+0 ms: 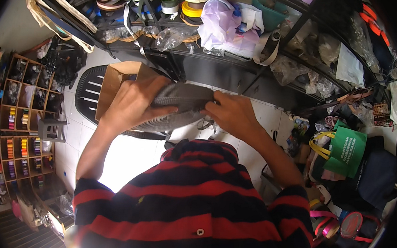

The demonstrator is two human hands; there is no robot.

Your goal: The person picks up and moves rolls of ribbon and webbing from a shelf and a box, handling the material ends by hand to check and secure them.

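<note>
A large flat roll of dark grey ribbed tape (184, 100) is held up in front of me, tilted, its coiled layers showing on the near face. My left hand (137, 101) grips its left side, thumb across the face and fingers over the top edge. At the right edge my right hand (232, 115) is closed, fingertips pinching the outer layers. A short loose piece of dark tape hangs below those fingertips. Behind my left hand stands an open brown cardboard box (109, 89), partly hidden by that hand.
A black slatted chair (87, 92) sits under the box. Ahead, a black shelf rack (198, 68) carries tape rolls and plastic bags. Left are a wooden thread-spool rack (18, 131) and a grey stool (52, 124). A green bag (349, 150) lies among clutter at right.
</note>
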